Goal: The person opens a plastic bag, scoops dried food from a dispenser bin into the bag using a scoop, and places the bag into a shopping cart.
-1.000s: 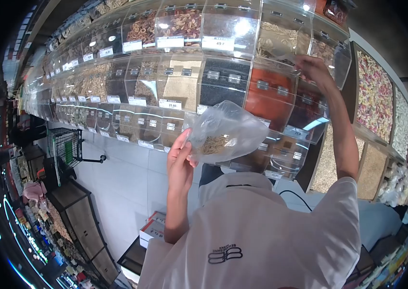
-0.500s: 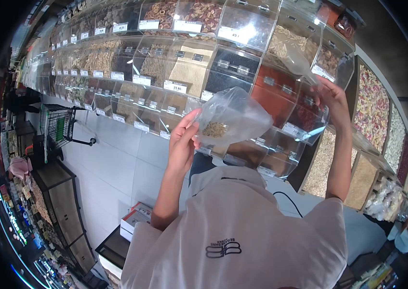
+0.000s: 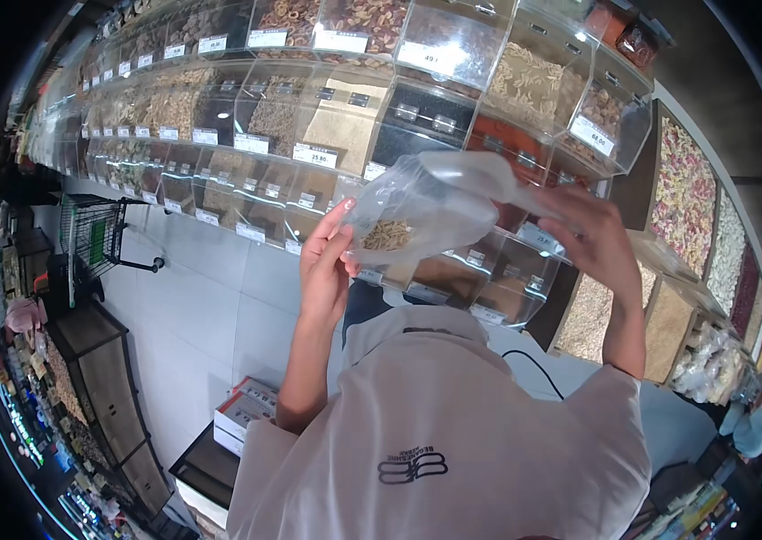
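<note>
My left hand (image 3: 325, 265) pinches the side of a clear plastic bag (image 3: 435, 243). Some dried yellowish-brown pieces (image 3: 387, 236) lie in the lower part of the bag. At the bag's mouth is a translucent plastic scoop (image 3: 471, 171), tilted over or into the opening; I cannot tell how deep it reaches. My right hand (image 3: 588, 229) is closed around the scoop's handle, in front of the bins. Behind the bag, a bin of pale dried strips (image 3: 525, 76) stands near a bin of orange-red contents (image 3: 507, 139).
Rows of clear lidded bins with price labels (image 3: 318, 155) fill the far side. To the right, open trays hold dried petals (image 3: 691, 180) and grains (image 3: 601, 310). A shopping cart (image 3: 97, 234) stands on the floor at left, and a white-orange box (image 3: 246, 412) sits nearer me.
My right hand has brought the scoop down and left from the bin of pale strips to the bag's mouth. More pieces show in the bag. The view has shifted slightly.
</note>
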### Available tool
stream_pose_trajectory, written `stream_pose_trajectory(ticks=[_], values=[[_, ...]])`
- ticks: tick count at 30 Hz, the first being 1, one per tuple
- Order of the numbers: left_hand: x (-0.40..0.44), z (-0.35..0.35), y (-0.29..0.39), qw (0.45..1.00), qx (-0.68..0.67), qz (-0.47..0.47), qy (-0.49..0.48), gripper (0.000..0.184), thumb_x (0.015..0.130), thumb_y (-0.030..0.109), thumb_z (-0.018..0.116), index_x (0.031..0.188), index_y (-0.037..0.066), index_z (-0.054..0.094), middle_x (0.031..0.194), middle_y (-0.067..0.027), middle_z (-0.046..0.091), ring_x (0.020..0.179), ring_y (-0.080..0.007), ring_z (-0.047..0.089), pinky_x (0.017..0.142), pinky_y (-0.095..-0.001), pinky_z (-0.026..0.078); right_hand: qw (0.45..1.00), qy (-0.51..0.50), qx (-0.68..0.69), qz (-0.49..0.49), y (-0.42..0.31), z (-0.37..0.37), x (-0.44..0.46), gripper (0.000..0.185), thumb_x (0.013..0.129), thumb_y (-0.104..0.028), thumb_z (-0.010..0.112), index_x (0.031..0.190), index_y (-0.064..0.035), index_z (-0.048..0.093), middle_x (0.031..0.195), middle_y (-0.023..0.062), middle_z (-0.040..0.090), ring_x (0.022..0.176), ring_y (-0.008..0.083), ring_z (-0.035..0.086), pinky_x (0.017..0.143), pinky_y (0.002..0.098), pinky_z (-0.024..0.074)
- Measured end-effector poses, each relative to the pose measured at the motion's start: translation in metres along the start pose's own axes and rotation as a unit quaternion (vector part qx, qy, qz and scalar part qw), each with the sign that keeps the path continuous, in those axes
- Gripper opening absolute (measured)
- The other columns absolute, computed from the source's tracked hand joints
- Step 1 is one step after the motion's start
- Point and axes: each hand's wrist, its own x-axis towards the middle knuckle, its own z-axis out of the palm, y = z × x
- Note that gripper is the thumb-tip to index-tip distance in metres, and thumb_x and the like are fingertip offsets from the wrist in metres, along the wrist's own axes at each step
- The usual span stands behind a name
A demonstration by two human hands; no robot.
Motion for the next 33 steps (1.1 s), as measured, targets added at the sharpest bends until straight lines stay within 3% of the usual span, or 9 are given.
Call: stream_pose_trajectory(ticks=[2, 4, 10, 14, 20, 23, 26, 32, 33], values=[[-0.002, 0.001, 0.003, 1.000, 0.005, -0.001, 0.009, 0.041, 0.095, 0.009, 0.056, 0.135, 0.002, 0.050, 0.075, 0.0053, 0.053, 0.052, -0.0001, 0.046, 0.049, -0.0182, 0.040, 0.991, 0.003, 0.047, 0.122, 0.009, -0.029, 0.010, 0.036, 0.085, -0.005, 0.066, 0.121, -0.0028, 0.064, 0.105, 0.0156, 0.069, 0.081, 0.0192, 0.067, 0.077, 0.0307, 0.0532], [-0.002, 0.000, 0.001, 1.000, 0.000, -0.005, 0.011, 0.040, 0.095, 0.010, 0.056, 0.135, 0.002, 0.051, 0.074, 0.0058, 0.051, 0.052, -0.0001, 0.046, 0.049, -0.0182, 0.040, 0.986, 0.107, 0.032, 0.126, 0.048, -0.027, 0.019, 0.034, 0.087, -0.006, 0.065, 0.121, -0.0023, 0.064, 0.095, 0.0147, 0.070, 0.080, 0.0140, 0.066, 0.071, 0.0295, 0.0520], [-0.004, 0.002, 0.004, 1.000, 0.009, 0.001, 0.012, 0.040, 0.096, 0.012, 0.056, 0.134, 0.002, 0.050, 0.066, 0.0060, 0.046, 0.053, -0.0010, 0.043, 0.049, -0.0184, 0.035, 0.962, 0.206, -0.065, 0.166, 0.146, -0.002, 0.044, 0.040, 0.085, -0.024, 0.066, 0.120, -0.0049, 0.064, 0.097, 0.0210, 0.070, 0.089, 0.0337, 0.069, 0.081, 0.0392, 0.0507], [-0.005, 0.001, 0.005, 1.000, 0.005, -0.009, 0.024, 0.041, 0.096, 0.012, 0.056, 0.135, 0.002, 0.050, 0.066, 0.0057, 0.047, 0.053, -0.0015, 0.041, 0.050, -0.0184, 0.034, 0.963, 0.162, -0.053, 0.207, 0.176, 0.026, 0.070, 0.035, 0.082, -0.020, 0.066, 0.114, -0.0056, 0.065, 0.095, 0.0216, 0.068, 0.090, 0.0384, 0.066, 0.079, 0.0418, 0.0507], [-0.009, 0.006, 0.012, 0.999, 0.016, -0.006, 0.049, 0.042, 0.096, 0.010, 0.054, 0.136, 0.001, 0.046, 0.077, 0.0044, 0.054, 0.059, -0.0015, 0.043, 0.051, -0.0174, 0.035, 0.954, 0.242, -0.095, 0.149, 0.150, 0.027, 0.074, 0.034, 0.080, -0.015, 0.067, 0.113, -0.0068, 0.065, 0.091, 0.0198, 0.068, 0.082, 0.0392, 0.066, 0.074, 0.0425, 0.0514], [-0.010, 0.004, 0.013, 0.998, 0.003, -0.006, 0.066, 0.042, 0.095, 0.010, 0.054, 0.136, -0.001, 0.046, 0.082, 0.0026, 0.056, 0.060, -0.0024, 0.043, 0.052, -0.0178, 0.035, 0.950, 0.245, -0.013, 0.194, 0.126, 0.016, 0.073, 0.037, 0.082, -0.010, 0.066, 0.119, -0.0057, 0.064, 0.087, 0.0151, 0.069, 0.080, 0.0217, 0.069, 0.075, 0.0333, 0.0512], [-0.006, 0.005, 0.013, 0.997, 0.024, -0.020, 0.067, 0.043, 0.095, 0.011, 0.055, 0.136, 0.000, 0.046, 0.079, 0.0030, 0.054, 0.059, -0.0026, 0.043, 0.052, -0.0179, 0.035, 0.951, 0.254, 0.050, 0.167, 0.125, 0.018, 0.086, 0.037, 0.080, -0.014, 0.067, 0.116, -0.0086, 0.065, 0.088, 0.0171, 0.069, 0.078, 0.0306, 0.067, 0.074, 0.0389, 0.0513], [-0.006, 0.009, 0.016, 0.998, 0.023, -0.012, 0.054, 0.044, 0.095, 0.012, 0.055, 0.137, 0.000, 0.045, 0.072, 0.0049, 0.048, 0.058, -0.0025, 0.042, 0.052, -0.0181, 0.035, 0.970, 0.233, 0.071, 0.023, 0.131, 0.008, 0.165, 0.035, 0.084, -0.017, 0.067, 0.119, -0.0095, 0.063, 0.102, 0.0164, 0.069, 0.089, 0.0300, 0.067, 0.081, 0.0389, 0.0504], [-0.006, 0.009, 0.016, 0.998, 0.027, -0.018, 0.062, 0.045, 0.095, 0.012, 0.055, 0.137, 0.001, 0.045, 0.071, 0.0052, 0.046, 0.057, -0.0027, 0.042, 0.052, -0.0183, 0.036, 0.977, 0.206, 0.053, 0.019, 0.154, 0.014, 0.188, 0.040, 0.087, -0.018, 0.069, 0.124, -0.0098, 0.061, 0.106, 0.0116, 0.070, 0.095, 0.0209, 0.065, 0.082, 0.0343, 0.0506]])
